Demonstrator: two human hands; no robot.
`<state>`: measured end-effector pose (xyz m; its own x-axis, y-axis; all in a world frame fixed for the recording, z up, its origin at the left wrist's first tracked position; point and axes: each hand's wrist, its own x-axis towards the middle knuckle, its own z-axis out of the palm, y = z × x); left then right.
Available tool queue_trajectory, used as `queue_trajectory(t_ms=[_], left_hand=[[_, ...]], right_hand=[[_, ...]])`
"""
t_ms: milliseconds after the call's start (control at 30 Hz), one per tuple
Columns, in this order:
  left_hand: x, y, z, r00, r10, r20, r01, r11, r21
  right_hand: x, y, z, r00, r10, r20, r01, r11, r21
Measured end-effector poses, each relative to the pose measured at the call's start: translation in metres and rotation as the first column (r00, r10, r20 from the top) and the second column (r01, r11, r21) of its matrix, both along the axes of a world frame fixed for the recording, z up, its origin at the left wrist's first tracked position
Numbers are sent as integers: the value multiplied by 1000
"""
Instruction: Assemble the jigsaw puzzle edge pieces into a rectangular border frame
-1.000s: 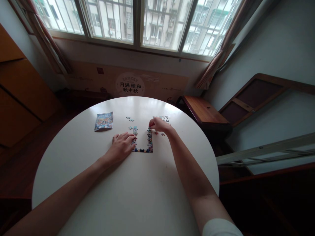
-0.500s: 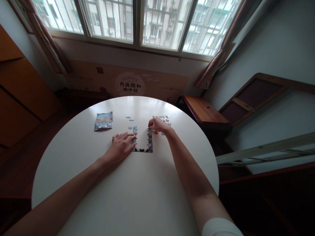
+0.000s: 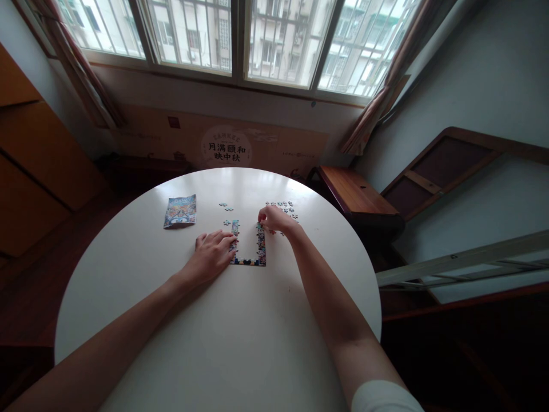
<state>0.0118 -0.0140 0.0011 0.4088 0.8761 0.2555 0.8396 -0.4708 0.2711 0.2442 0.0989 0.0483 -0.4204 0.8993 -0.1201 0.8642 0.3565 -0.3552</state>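
Observation:
A U-shaped border of joined jigsaw pieces [image 3: 261, 247] lies on the white table, made of a left side, a right side and a bottom row. My left hand [image 3: 211, 250] rests flat with its fingers spread, the fingertips touching the border's left side. At the top end of the right side, my right hand [image 3: 275, 218] is closed in a pinch on a puzzle piece, mostly covered by the fingers. Several loose puzzle pieces [image 3: 281, 204] lie beyond and beside the right hand, some partly hidden by it. A few more loose pieces [image 3: 229, 209] sit above the left side.
A colourful picture packet [image 3: 180, 212] lies at the left of the round white table [image 3: 231, 337]. Behind the table stand a wall with a printed banner [image 3: 227, 146] and barred windows. At the right is a low wooden bench [image 3: 355, 189].
Almost nothing differs. Both hands keep their places, the right one still pinching at the top of the border's right side.

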Motion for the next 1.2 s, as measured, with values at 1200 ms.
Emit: queue_trajectory(t_ms=[1200], left_hand=[[-1,0,1,1000,-9,12,9,1000,7]], right_hand=[[-16,-5,-15,980,173,-101,-148,965,216]])
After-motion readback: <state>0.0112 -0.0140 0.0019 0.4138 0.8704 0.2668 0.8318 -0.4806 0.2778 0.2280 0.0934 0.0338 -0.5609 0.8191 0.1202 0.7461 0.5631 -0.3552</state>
